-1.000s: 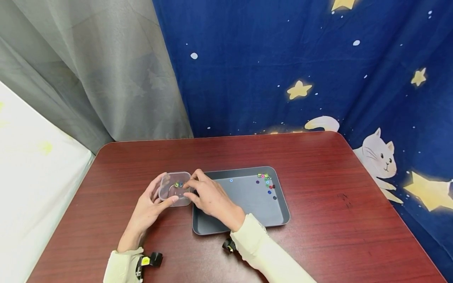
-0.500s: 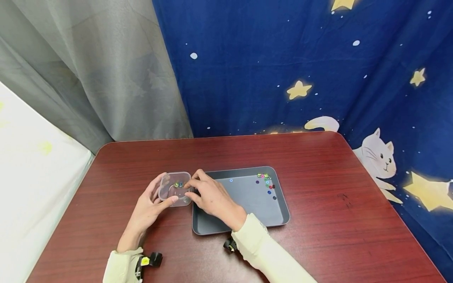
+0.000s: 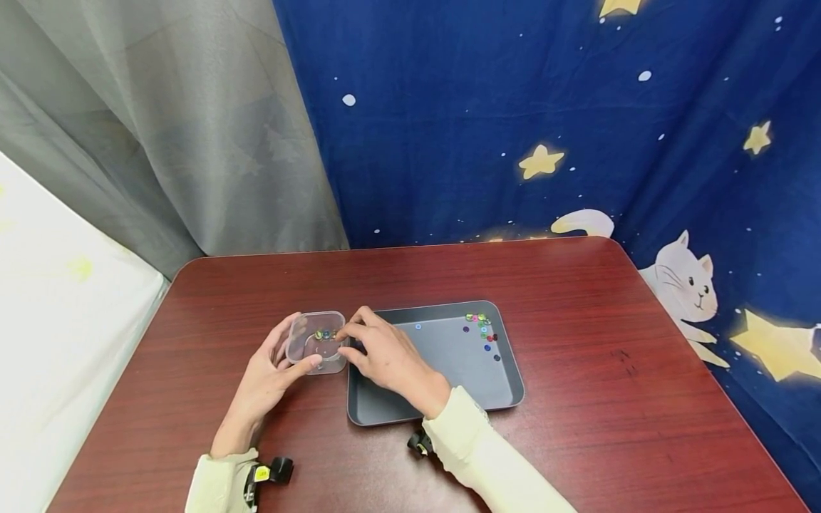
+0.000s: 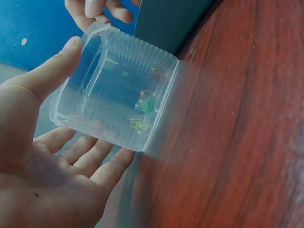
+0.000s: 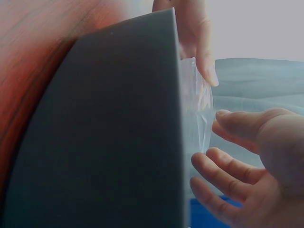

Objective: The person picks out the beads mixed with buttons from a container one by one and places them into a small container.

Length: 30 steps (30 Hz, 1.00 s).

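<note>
Head view: a red-brown wood-grain table stands before a blue star-print curtain. My left hand grips a clear plastic container, thumb at the near rim, fingers around the left side. My right hand is at the container's right side, thumb and fingers parted, with no item visible between them. The container's mouth is roughly square, without a distinct long axis, and lies directly left of my right fingertips. The loose beads lie the opposite way, mostly along the right end of the grey tray; my right hand is nearer to them. Left wrist view: a few contained beads rest near the base; cloudy plastic prevents a sure count. Right wrist view: the tray wall obscures the container's lower part; fingertip contact with the rim cannot be confirmed.
</note>
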Tool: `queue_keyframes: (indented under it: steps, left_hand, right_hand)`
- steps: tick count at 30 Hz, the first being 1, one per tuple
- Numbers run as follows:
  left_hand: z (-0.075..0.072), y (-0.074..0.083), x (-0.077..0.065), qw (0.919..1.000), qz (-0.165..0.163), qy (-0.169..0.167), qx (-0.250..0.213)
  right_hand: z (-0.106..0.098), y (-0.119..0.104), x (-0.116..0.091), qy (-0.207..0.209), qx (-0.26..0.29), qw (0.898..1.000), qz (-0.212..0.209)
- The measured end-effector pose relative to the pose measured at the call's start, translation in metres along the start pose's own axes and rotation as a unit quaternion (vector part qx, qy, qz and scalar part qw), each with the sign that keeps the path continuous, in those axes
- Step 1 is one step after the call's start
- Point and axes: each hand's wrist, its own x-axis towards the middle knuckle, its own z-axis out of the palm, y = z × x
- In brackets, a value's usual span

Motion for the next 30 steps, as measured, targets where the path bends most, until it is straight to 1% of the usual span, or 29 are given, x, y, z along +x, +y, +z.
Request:
queue_keyframes:
  steps: [10,16,25,30]
  left_hand:
    - [0.0,-0.001,0.001,0.9999,0.007,0.003,0.007]
    - [0.0,-0.001,-0.001,0.9999,0.006,0.004,0.007]
    - [0.001,-0.001,-0.001,0.9999,0.0,0.009,0.012]
    - [0.001,-0.001,0.0,0.9998,0.005,0.009,0.02]
  right_hand:
    - [-0.007,0.005,-0.002,-0.001,0.007,1.0,0.013]
    - [-0.011,0.01,-0.006,0.0,-0.005,1.0,0.02]
    - [-0.017,0.018,-0.009,0.015,-0.026,0.999,0.029]
    - [-0.021,0.023,-0.01,0.022,-0.035,0.998,0.04]
